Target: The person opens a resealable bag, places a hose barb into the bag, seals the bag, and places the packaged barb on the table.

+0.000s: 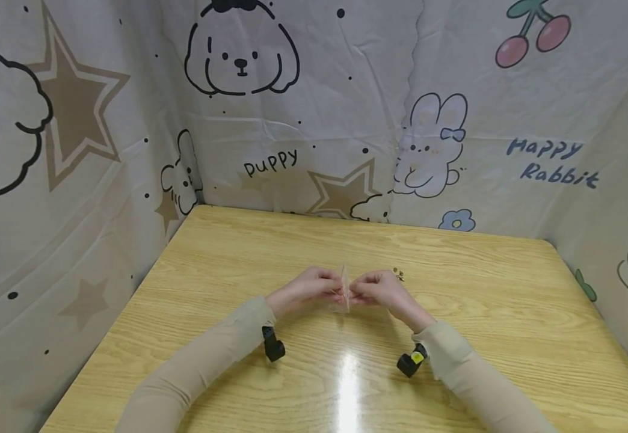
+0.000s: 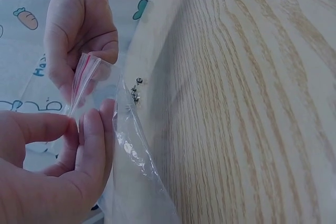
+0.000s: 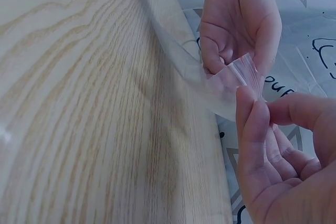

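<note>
A clear plastic zip bag (image 2: 142, 156) hangs between my two hands above the table, its red-lined zip strip (image 2: 85, 72) at the top. My left hand (image 1: 314, 284) pinches one side of the bag's top edge between thumb and fingers. From the opposite side, my right hand (image 1: 383, 290) pinches the same edge, thumb against forefinger in the right wrist view. The bag's lower part looks flat and see-through. Just beyond the right hand, several small metal pieces (image 1: 398, 274) lie on the table.
The light wooden table (image 1: 227, 252) has rounded far corners. A printed cloth (image 1: 303, 120) with cartoon animals and stars hangs around its back and sides. Small black cameras (image 1: 273, 346) are strapped at both wrists, over beige sleeves (image 1: 200, 367).
</note>
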### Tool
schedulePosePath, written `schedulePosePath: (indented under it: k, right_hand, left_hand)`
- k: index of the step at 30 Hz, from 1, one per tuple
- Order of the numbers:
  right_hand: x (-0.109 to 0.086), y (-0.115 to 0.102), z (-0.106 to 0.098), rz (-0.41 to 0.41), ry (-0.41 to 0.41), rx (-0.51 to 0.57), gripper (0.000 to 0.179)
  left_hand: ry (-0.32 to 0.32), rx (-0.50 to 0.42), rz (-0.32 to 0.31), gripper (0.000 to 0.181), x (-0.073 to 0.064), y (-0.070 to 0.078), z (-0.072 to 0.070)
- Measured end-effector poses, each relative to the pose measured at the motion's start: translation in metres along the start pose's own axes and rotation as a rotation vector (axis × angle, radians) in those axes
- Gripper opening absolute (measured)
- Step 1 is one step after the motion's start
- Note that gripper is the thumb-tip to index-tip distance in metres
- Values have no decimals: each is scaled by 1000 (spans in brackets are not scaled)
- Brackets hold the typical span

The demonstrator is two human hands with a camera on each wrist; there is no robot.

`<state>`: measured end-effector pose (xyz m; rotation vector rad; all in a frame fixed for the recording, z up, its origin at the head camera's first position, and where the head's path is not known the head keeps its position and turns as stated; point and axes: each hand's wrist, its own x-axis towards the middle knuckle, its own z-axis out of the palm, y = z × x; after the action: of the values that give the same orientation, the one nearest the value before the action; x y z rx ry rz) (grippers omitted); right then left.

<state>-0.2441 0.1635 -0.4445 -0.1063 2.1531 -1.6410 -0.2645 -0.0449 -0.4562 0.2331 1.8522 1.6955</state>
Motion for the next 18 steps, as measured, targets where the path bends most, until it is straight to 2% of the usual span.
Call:
schedulePosePath:
  k: [18]
  right_hand:
    - [-2, -1, -9, 13, 15, 46, 34]
  left_hand:
    - [27, -44, -6, 16, -1, 2, -1]
